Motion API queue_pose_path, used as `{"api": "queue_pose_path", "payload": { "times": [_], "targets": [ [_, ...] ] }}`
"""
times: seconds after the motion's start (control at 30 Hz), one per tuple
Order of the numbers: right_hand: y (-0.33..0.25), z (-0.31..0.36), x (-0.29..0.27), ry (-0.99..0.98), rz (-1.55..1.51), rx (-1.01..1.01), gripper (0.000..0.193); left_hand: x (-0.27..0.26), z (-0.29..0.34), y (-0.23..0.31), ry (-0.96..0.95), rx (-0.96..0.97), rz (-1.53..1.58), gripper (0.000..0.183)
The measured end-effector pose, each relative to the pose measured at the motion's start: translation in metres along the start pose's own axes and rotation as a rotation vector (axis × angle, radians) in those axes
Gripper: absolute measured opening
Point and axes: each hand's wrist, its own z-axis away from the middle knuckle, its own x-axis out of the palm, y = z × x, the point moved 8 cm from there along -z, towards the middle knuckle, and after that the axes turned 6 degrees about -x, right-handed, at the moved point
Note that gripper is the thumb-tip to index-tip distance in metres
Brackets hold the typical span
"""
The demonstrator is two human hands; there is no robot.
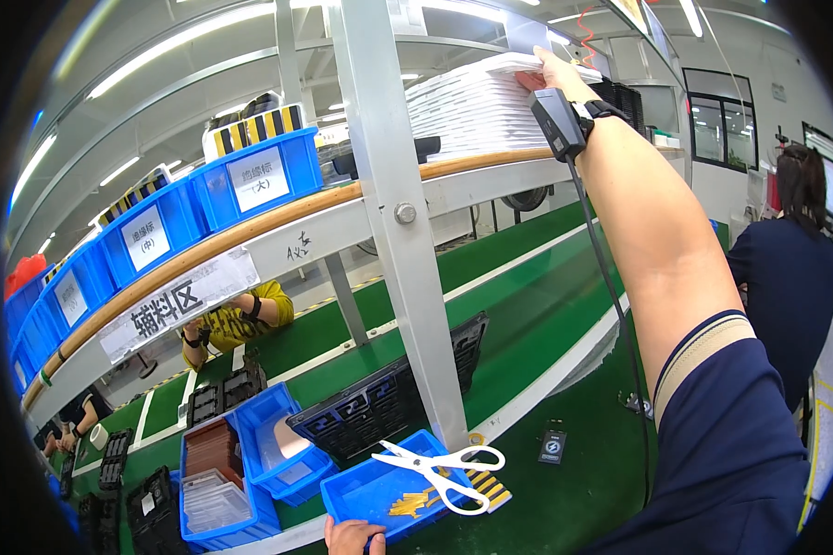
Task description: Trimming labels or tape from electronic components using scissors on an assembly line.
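At the left end of the upper shelf [491, 164], a row of blue bins [180, 242] stands along the front edge; each visible front carries a white label. Below, on the green tabletop [528, 277], black plastic parts [116, 458] lie toward the left end. A co-worker in a yellow top [273, 310] is at the far edge. Right of the black parts, a blue box [264, 518] contains brown plates [211, 455] and, nearer the person, clear cases [215, 504]. A black panel [361, 416] stands tilted behind the next containers.

The left hand [347, 538] is at the near-left rim of a blue tray [361, 487], partly cut off by the lower edge of view; its grip cannot be determined. The tray contains yellow strips [412, 504]. White scissors [424, 466] lie across its right rim, handles outward.

A metal post [398, 231] rises at the front edge of the upper shelf. To its right, a stack of white trays [477, 116] stands on that shelf. The right hand [562, 76] pinches the stack's top layer at the near-right corner, with digits above and below its edge. A gray device [555, 122] with a black cable is at the right wrist.
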Motion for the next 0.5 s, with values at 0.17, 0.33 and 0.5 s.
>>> {"api": "queue_pose_path", "payload": {
  "times": [0.17,0.33,0.5],
  "targets": [
    [0.004,0.0,-0.007,0.037,0.04,-0.013,0.031,0.001,-0.001,0.001,0.001,0.007,0.007,0.008],
    [0.001,0.011,-0.002,0.053,0.375,0.069,0.043,-0.008,0.004,0.004,-0.024,-0.032,-0.035,0.009],
    [-0.001,0.0,-0.017,0.127,0.474,0.025,0.036,0.002,-0.001,0.0,-0.035,-0.022,-0.006,0.01]
  ]
}}
